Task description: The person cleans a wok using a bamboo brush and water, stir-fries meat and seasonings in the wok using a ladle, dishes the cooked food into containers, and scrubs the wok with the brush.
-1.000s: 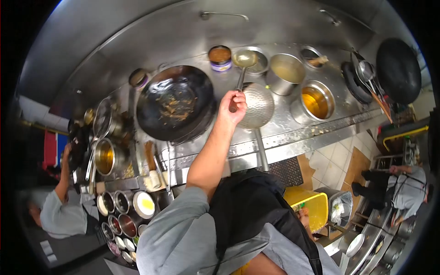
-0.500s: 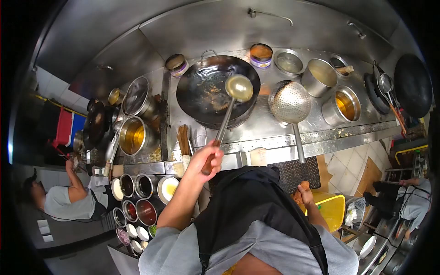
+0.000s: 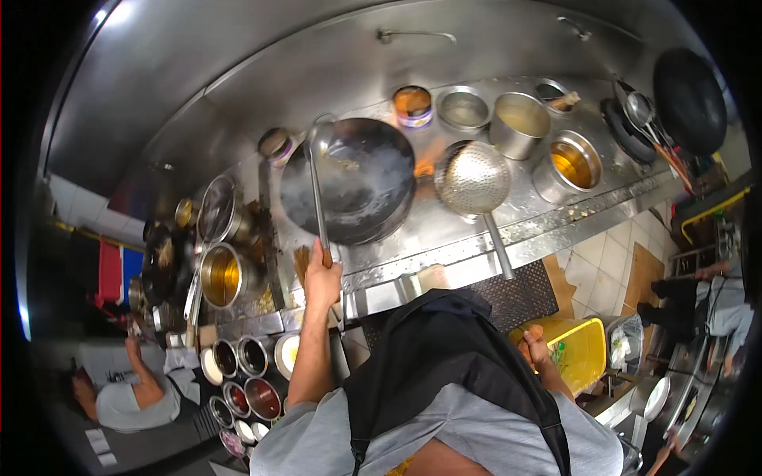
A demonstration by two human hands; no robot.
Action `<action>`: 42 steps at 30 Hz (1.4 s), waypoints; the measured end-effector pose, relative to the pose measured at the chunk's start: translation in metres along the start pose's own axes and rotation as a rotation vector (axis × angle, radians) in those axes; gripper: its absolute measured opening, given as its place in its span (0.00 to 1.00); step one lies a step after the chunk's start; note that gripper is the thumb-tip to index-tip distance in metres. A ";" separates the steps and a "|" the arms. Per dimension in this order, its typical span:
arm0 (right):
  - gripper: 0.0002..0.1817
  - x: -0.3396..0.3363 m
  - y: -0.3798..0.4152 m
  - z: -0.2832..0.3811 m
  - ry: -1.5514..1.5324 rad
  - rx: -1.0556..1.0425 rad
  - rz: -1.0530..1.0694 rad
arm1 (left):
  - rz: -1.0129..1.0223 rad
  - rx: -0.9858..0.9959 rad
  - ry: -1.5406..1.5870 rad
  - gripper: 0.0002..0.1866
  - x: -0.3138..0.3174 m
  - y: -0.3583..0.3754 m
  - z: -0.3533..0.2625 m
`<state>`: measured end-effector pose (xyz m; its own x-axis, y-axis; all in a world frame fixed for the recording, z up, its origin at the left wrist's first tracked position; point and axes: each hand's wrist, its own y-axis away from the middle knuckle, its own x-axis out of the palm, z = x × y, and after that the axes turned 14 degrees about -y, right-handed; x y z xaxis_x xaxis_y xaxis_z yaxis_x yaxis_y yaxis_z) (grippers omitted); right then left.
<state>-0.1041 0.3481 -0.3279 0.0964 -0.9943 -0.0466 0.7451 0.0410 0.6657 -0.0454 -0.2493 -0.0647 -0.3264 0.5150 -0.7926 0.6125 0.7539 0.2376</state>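
My left hand (image 3: pixel 322 285) is closed around the wooden-ended handle of a long metal ladle (image 3: pixel 316 178). The ladle's bowl lies over the far left rim of a large black wok (image 3: pixel 357 190), close to the wok's loop handle. Pale steam hangs over the wok, and a few brownish bits show on its far inner wall. Low on the right, my right hand (image 3: pixel 538 349) is curled at the edge of a yellow bin (image 3: pixel 589 357). An orange-brown shape shows at its fingers; I cannot tell what it is.
A perforated strainer (image 3: pixel 474 178) rests right of the wok, its handle past the counter edge. Metal pots (image 3: pixel 520 127) and a can (image 3: pixel 413 107) stand behind. Seasoning containers (image 3: pixel 262 397) sit lower left. One person (image 3: pixel 139 397) works at left, another (image 3: pixel 718 305) at right.
My left hand has swung the ladle forward and left, from above the wok's right side to its far left rim. Steam has appeared over the wok. The view has shifted.
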 end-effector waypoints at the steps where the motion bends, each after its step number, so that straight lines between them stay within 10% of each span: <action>1: 0.27 -0.009 0.001 -0.002 0.004 0.012 -0.035 | 0.006 0.036 0.067 0.40 0.001 -0.001 -0.041; 13: 0.30 -0.090 -0.009 0.009 -0.087 0.090 -0.227 | 0.194 0.524 0.203 0.42 0.070 -0.210 -0.368; 18: 0.31 -0.092 -0.016 0.027 -0.042 0.070 -0.247 | 0.470 0.373 0.315 0.42 0.001 -0.170 -0.337; 29: 0.31 -0.091 -0.058 0.079 0.008 0.134 -0.134 | -0.271 0.536 -0.359 0.32 -0.037 -0.060 -0.228; 42: 0.32 -0.108 -0.117 0.067 -0.083 -0.012 -0.072 | -0.055 0.326 -0.445 0.32 -0.014 -0.102 -0.312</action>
<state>-0.2458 0.4443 -0.3504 -0.0124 -0.9994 -0.0316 0.7558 -0.0300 0.6541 -0.3278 -0.2061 0.0978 -0.0721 0.2029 -0.9765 0.8173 0.5732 0.0588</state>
